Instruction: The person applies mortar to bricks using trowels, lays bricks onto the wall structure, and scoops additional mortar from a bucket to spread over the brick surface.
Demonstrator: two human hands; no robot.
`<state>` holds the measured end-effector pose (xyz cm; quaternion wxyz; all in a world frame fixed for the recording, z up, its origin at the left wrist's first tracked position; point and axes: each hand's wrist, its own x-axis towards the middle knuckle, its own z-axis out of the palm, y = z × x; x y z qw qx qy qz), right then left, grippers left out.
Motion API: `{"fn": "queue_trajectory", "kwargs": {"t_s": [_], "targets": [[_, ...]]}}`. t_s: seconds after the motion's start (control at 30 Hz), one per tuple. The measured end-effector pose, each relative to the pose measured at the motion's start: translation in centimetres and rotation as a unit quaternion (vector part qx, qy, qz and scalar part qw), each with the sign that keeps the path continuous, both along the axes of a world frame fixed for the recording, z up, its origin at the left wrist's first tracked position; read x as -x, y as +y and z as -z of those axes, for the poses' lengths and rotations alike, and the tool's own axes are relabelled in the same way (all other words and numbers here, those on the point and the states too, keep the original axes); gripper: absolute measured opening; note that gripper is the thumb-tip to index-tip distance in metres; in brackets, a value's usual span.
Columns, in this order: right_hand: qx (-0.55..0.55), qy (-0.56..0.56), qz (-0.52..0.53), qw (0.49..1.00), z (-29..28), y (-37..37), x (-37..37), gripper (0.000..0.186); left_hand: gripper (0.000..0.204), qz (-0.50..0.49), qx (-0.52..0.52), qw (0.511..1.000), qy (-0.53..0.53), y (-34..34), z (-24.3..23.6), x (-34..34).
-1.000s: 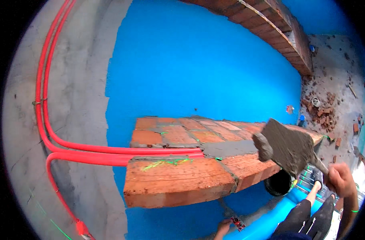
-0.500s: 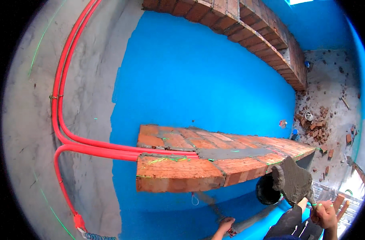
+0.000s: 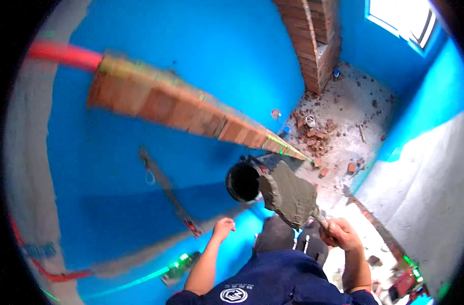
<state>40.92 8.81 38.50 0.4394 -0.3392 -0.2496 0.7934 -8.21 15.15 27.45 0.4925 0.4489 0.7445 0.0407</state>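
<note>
My right hand is shut on the handle of a trowel, whose blade carries a thick grey load of mortar. The load sits just right of a dark bucket and overlaps its rim in view. My left hand is raised below the bucket, fingers loosely bent and apart, with nothing visible in it. Beyond both runs the brick ledge, blurred, with green laser marks and a red conduit at its left end.
Broken bricks litter the concrete floor at right, below a brick structure and a window. Green-lit laser levels stand low at left and right. A grey chase crosses the blue wall.
My view has swung, so the ledge now sits higher and slanted. The loaded trowel has shifted left beside the bucket in the picture, and my left hand and torso show more fully.
</note>
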Motion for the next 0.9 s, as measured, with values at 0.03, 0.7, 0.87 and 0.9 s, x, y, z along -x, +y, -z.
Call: {"fn": "queue_trajectory", "kwargs": {"t_s": [0.03, 0.7, 0.87, 0.9], "targets": [[0.001, -0.018, -0.023, 1.000, -0.4, 0.3, 0.5, 0.046, 0.021, 0.007, 0.019, 1.000, 0.019, -1.2, 0.8, -0.8], [-0.244, -0.593, -0.218, 0.736, 27.7, 10.5, 29.1, 0.020, 0.020, -0.196, -0.093, 0.976, -0.034, -13.7, 13.3, -5.8], [-0.253, -0.573, -0.231, 0.745, 25.5, 8.0, 33.5, 0.022, 0.036, -0.465, -0.044, 0.836, -0.288, -5.8, 14.5, -4.2], [-0.252, -0.562, -0.264, 0.742, 25.6, 7.6, 33.8, 0.026, 0.036, -0.493, -0.049, 0.806, -0.324, -4.6, 15.3, -4.1]]}}
